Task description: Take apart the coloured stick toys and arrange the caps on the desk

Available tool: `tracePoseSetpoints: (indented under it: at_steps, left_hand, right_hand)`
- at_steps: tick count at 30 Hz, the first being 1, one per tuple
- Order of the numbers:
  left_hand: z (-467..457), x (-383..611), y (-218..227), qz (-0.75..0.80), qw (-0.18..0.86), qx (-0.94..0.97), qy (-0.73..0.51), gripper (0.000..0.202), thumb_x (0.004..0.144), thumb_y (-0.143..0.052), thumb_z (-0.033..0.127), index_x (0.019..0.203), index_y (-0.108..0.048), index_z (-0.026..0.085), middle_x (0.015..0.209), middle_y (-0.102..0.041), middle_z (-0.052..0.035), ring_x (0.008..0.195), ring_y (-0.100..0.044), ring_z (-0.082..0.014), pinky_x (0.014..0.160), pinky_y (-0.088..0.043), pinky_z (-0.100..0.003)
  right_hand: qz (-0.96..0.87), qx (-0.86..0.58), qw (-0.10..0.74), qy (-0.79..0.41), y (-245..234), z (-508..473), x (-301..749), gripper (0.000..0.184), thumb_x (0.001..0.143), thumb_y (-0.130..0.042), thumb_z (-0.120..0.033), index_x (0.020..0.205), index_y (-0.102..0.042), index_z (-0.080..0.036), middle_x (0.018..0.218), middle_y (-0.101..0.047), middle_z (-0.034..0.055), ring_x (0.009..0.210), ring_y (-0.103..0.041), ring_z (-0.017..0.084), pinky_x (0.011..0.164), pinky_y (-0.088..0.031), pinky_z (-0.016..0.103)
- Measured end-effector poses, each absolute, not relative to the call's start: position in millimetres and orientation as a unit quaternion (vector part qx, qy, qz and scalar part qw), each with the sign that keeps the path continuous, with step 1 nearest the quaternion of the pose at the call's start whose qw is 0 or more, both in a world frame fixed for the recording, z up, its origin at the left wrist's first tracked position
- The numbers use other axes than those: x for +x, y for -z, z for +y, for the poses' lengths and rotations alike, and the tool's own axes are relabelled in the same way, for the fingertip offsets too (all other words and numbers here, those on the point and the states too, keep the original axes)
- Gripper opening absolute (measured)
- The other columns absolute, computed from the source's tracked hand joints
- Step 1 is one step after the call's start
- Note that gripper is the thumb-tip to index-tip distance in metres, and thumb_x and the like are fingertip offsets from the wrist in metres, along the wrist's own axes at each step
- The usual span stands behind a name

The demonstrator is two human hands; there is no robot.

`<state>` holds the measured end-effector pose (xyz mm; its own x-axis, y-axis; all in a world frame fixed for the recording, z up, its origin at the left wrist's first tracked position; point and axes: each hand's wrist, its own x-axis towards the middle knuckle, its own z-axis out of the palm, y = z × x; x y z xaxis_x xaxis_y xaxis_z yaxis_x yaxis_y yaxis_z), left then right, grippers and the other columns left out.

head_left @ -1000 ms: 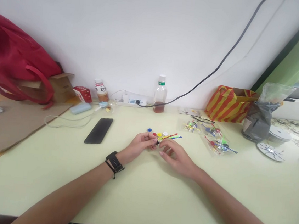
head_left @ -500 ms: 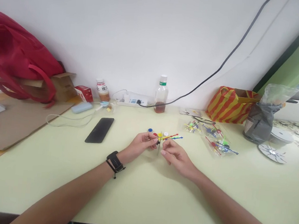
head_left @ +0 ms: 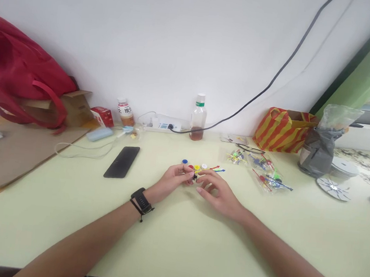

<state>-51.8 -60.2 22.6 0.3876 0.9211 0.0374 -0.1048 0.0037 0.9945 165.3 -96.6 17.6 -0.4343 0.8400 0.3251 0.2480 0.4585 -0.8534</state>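
Note:
My left hand (head_left: pixel 174 179) and my right hand (head_left: pixel 216 192) meet at the middle of the pale green table (head_left: pixel 167 242), fingertips pinched together on a small dark part (head_left: pixel 195 176) that is too small to make out. My left wrist wears a black watch (head_left: pixel 141 198). Just behind the fingers lie small round coloured pieces (head_left: pixel 194 165) in blue, red, yellow and white. Thin coloured sticks (head_left: pixel 216 168) lie beside them to the right.
A black phone (head_left: pixel 122 161) lies to the left. Clear bags of coloured parts (head_left: pixel 266 170) lie to the right. Along the wall stand two bottles (head_left: pixel 198 118), a power strip (head_left: pixel 162 124), a striped bag (head_left: pixel 283 128) and a red bag (head_left: pixel 16 72) on cardboard. White discs (head_left: pixel 333 188) lie far right.
My right hand's fingers have closed back over the small part against my left fingertips, after being slightly apart half a second ago. The arms have hardly moved.

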Motion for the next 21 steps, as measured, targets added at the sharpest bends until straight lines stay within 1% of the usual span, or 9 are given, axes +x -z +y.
tracePoseSetpoints:
  at_steps: [2, 6, 7, 8, 9, 10, 12, 14, 21]
  left_hand:
    - [-60.0, -51.6, -22.0, 0.361, 0.610, 0.565, -0.423, 0.033, 0.081, -0.083, 0.043, 0.089, -0.070, 0.014, 0.087, -0.068, -0.0037, 0.076, -0.064, -0.0146, 0.076, -0.051, -0.029]
    - [-61.4, -51.0, -23.2, 0.359, 0.609, 0.567, -0.422, 0.034, 0.080, -0.084, 0.043, 0.091, -0.070, 0.014, 0.090, -0.068, -0.0047, 0.079, -0.067, -0.0166, 0.077, -0.052, -0.031]
    - [-61.9, -50.8, -23.9, 0.358, 0.610, 0.568, -0.422, 0.034, 0.080, -0.084, 0.043, 0.090, -0.070, 0.014, 0.090, -0.068, -0.0048, 0.079, -0.067, -0.0164, 0.077, -0.052, -0.031]
    - [-62.4, -50.7, -24.6, 0.357, 0.610, 0.568, -0.422, 0.034, 0.081, -0.084, 0.043, 0.090, -0.070, 0.014, 0.090, -0.068, -0.0048, 0.079, -0.067, -0.0159, 0.078, -0.052, -0.030]
    - [-62.6, -50.5, -25.3, 0.357, 0.610, 0.567, -0.423, 0.033, 0.080, -0.084, 0.042, 0.089, -0.070, 0.014, 0.089, -0.068, -0.0046, 0.078, -0.066, -0.0155, 0.077, -0.052, -0.030]
    - [-62.8, -50.4, -25.7, 0.357, 0.610, 0.567, -0.423, 0.033, 0.080, -0.084, 0.042, 0.089, -0.070, 0.013, 0.088, -0.068, -0.0045, 0.077, -0.066, -0.0151, 0.077, -0.052, -0.029]
    - [-62.5, -50.4, -26.0, 0.359, 0.611, 0.566, -0.421, 0.033, 0.080, -0.084, 0.042, 0.088, -0.070, 0.013, 0.087, -0.068, -0.0041, 0.077, -0.066, -0.0148, 0.076, -0.051, -0.028]
    - [-62.0, -50.6, -25.4, 0.360, 0.612, 0.565, -0.421, 0.033, 0.080, -0.084, 0.042, 0.088, -0.070, 0.013, 0.087, -0.068, -0.0039, 0.077, -0.066, -0.0146, 0.075, -0.052, -0.028]
    - [-61.1, -51.2, -23.3, 0.353, 0.599, 0.577, -0.428, 0.032, 0.080, -0.084, 0.041, 0.089, -0.071, 0.014, 0.098, -0.069, -0.0058, 0.075, -0.063, -0.0125, 0.076, -0.052, -0.028]
  right_hand:
    - [-0.750, -0.368, 0.410, -0.367, -16.9, -96.6, 166.3, 0.027, 0.097, -0.062, -0.036, 0.123, -0.064, -0.027, 0.128, -0.057, 0.0087, 0.080, -0.063, 0.015, 0.069, -0.057, 0.031]
    - [-0.718, -0.388, 0.439, -0.376, -16.9, -95.6, 168.0, 0.067, 0.096, -0.064, -0.036, 0.155, -0.033, -0.032, 0.117, -0.058, 0.0051, 0.068, -0.056, 0.012, 0.064, -0.052, 0.029]
    - [-0.714, -0.389, 0.440, -0.382, -17.4, -94.9, 168.4, 0.064, 0.095, -0.064, -0.038, 0.153, -0.037, -0.031, 0.115, -0.058, 0.0045, 0.067, -0.055, 0.011, 0.063, -0.050, 0.029]
    - [-0.715, -0.387, 0.432, -0.390, -18.2, -94.1, 168.9, 0.052, 0.095, -0.064, -0.040, 0.143, -0.050, -0.028, 0.111, -0.059, 0.0037, 0.067, -0.054, 0.011, 0.063, -0.049, 0.028]
    - [-0.720, -0.381, 0.417, -0.403, -19.2, -93.2, 169.5, 0.033, 0.096, -0.063, -0.043, 0.123, -0.064, -0.024, 0.102, -0.060, 0.0027, 0.066, -0.053, 0.012, 0.062, -0.046, 0.028]
    - [-0.725, -0.371, 0.400, -0.421, -20.4, -92.3, 170.0, 0.027, 0.098, -0.061, -0.046, 0.096, -0.070, -0.021, 0.089, -0.059, 0.0016, 0.063, -0.051, 0.012, 0.060, -0.044, 0.028]
    - [-0.730, -0.347, 0.371, -0.458, -23.2, -91.1, 170.7, 0.052, 0.100, -0.056, -0.050, 0.059, -0.055, -0.019, 0.068, -0.051, -0.0002, 0.058, -0.045, 0.012, 0.059, -0.039, 0.029]
    - [-0.724, -0.332, 0.371, -0.478, -25.9, -91.2, 170.5, 0.057, 0.101, -0.055, -0.050, 0.054, -0.047, -0.019, 0.061, -0.047, -0.0011, 0.057, -0.043, 0.012, 0.059, -0.037, 0.029]
    - [-0.725, -0.339, 0.377, -0.467, -27.6, -95.8, 167.3, 0.023, 0.096, -0.065, -0.045, 0.100, -0.069, -0.023, 0.110, -0.068, 0.0067, 0.090, -0.063, 0.020, 0.076, -0.050, 0.031]
